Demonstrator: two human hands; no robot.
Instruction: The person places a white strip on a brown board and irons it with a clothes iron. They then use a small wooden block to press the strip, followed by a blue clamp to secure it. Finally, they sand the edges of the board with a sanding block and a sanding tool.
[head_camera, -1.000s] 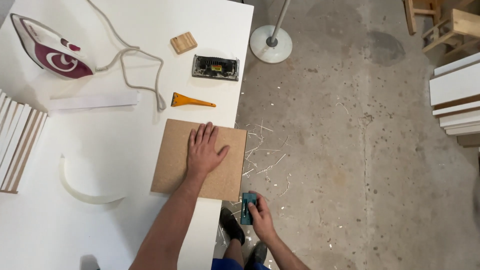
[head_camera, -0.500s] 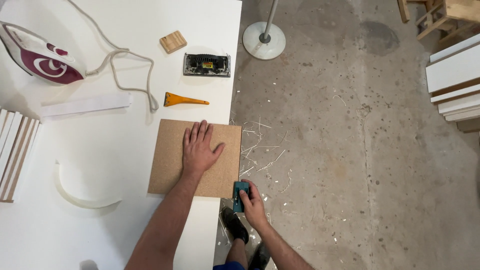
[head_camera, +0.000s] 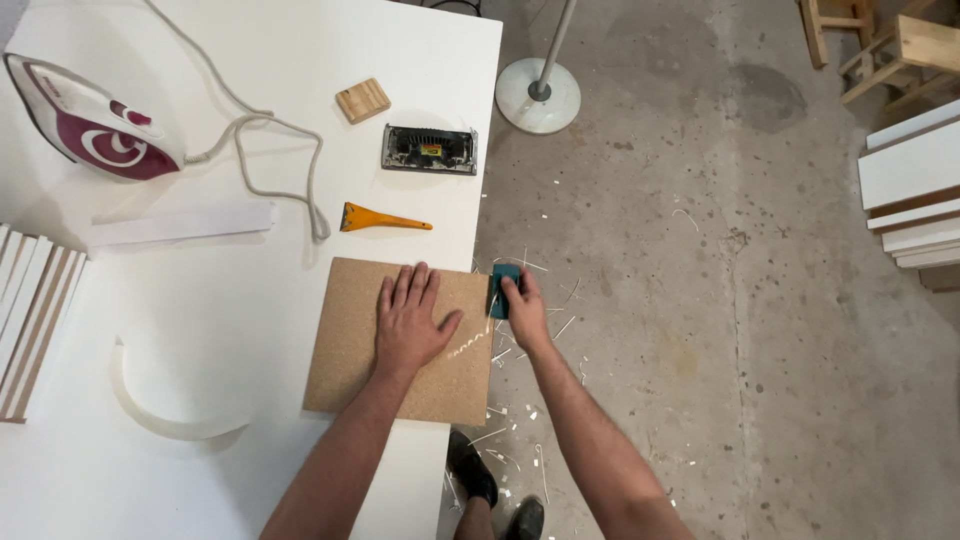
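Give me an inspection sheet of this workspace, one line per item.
Surface: white table.
Job's things: brown board flat at the table's edge; small teal tool against its right edge.
Clutter: iron, orange scraper, wooden block, black sanding block, white strips.
Grippers: left hand flat on board; right hand grips tool.
Cables: iron cord looped on table.
Surroundings: concrete floor with shavings, lamp base, stacked panels.
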